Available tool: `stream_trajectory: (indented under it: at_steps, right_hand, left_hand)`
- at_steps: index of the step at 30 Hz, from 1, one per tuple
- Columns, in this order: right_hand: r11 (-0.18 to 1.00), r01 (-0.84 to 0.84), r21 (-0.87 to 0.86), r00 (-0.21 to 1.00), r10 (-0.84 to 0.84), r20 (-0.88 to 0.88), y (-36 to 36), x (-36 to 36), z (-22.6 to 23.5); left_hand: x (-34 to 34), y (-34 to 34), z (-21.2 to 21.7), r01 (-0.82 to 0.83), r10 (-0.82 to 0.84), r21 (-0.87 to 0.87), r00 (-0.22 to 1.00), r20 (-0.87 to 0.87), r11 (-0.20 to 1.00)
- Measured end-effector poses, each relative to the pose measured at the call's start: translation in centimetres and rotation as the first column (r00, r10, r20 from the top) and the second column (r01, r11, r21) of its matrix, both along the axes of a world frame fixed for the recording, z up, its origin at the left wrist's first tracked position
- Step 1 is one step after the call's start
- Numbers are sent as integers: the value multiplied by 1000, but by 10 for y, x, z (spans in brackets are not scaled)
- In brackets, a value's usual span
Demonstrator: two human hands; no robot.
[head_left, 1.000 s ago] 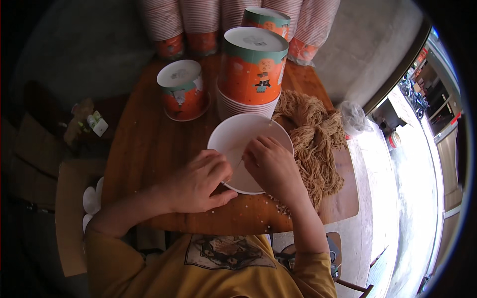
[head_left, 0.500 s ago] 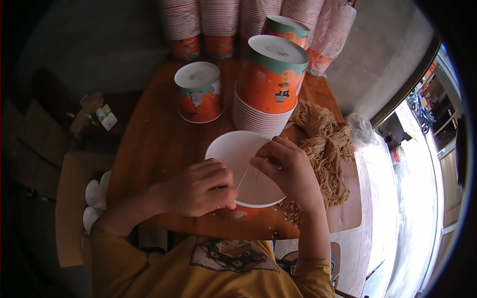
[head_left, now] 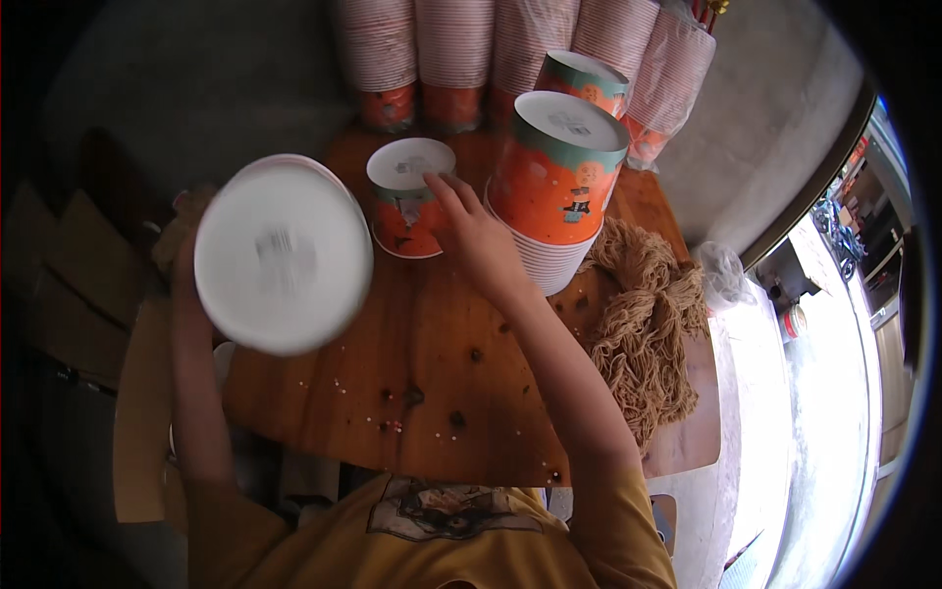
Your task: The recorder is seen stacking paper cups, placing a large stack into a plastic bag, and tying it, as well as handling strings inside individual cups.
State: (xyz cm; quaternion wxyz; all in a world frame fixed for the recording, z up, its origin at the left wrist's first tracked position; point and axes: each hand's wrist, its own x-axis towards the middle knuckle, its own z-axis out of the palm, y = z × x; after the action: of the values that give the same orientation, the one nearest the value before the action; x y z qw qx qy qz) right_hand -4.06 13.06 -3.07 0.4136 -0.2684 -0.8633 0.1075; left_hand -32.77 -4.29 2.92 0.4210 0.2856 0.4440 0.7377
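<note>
A paper bucket [head_left: 284, 257] is raised at the left with its round white base facing me. My left hand [head_left: 185, 257] grips it from its far left side; most of the fingers are hidden behind it. My right hand [head_left: 478, 240] is open, fingers stretched out and holding nothing. Its fingertips overlap the right edge of a smaller-looking upside-down orange paper bucket [head_left: 397, 221] standing on the table. To the right of that hand rises a stack of upside-down orange and green paper buckets [head_left: 555, 201].
A bundle of tan string [head_left: 643, 329] lies on the wooden table's [head_left: 363, 393] right side, with small pale crumbs near the front edge. Several tall stacks of nested buckets [head_left: 453, 49] stand at the back. A cardboard box [head_left: 142, 432] is at the left, and a clear plastic bag [head_left: 723, 275] at the right.
The bucket that stood upright at the table's front is now lifted to the left, its base toward me. My right hand has left its rim and reached forward, fingers opened.
</note>
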Motion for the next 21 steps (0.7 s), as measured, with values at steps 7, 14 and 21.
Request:
stream_trajectory:
  at_steps: [7,14,21]
  right_hand:
    - [986,101,134,988,-116,105,28,-22,-15]
    - [998,-30,63,995,24,94,-47,40,0]
    - [999,6,-49,999,-4,34,-102,104,17]
  left_hand:
    - [-115,104,-81,-120,123,-40,835,537,992]
    - [-95,211,-117,-109,70,17,739,670,994]
    - [-25,245,-151,19,60,-94,642,764,995]
